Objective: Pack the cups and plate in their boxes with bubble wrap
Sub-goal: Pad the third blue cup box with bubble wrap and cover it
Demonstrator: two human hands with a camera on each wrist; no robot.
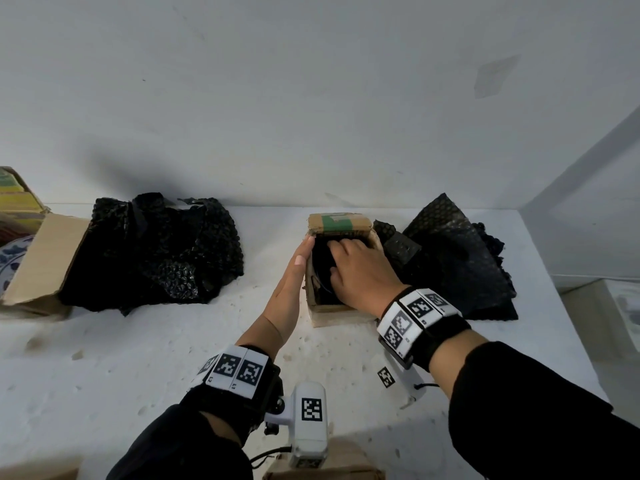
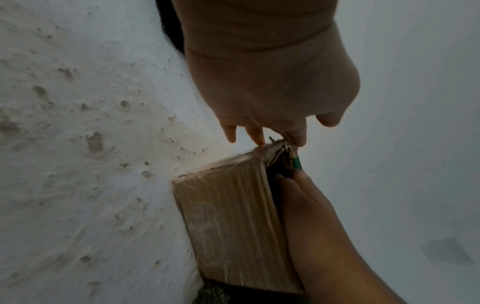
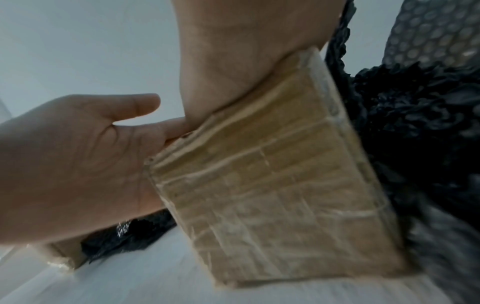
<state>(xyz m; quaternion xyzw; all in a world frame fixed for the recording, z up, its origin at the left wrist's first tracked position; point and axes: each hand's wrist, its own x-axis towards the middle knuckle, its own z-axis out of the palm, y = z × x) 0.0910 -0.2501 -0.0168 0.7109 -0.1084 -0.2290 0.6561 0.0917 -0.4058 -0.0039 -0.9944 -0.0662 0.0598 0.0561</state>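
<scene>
A small cardboard box [image 1: 332, 313] stands open on the white table, its back flap [image 1: 339, 221] bearing green tape. My left hand [image 1: 299, 261] lies flat with straight fingers against the box's left wall [image 2: 228, 216]. My right hand [image 1: 356, 268] reaches into the box from above. Its fingers curl over a bundle of black bubble wrap [image 1: 322, 261] inside, and the fingertips are hidden. In the right wrist view only the heel of my right hand [image 3: 246, 61] shows above the taped box side [image 3: 272, 185]. No bare cup is visible.
Loose black bubble wrap lies left [image 1: 156, 251] and right [image 1: 457, 258] of the box. A larger open carton [image 1: 38, 261] at the far left holds a blue and white plate [image 1: 14, 254]. More cardboard [image 1: 346, 469] sits at the near edge. The table ends at the right.
</scene>
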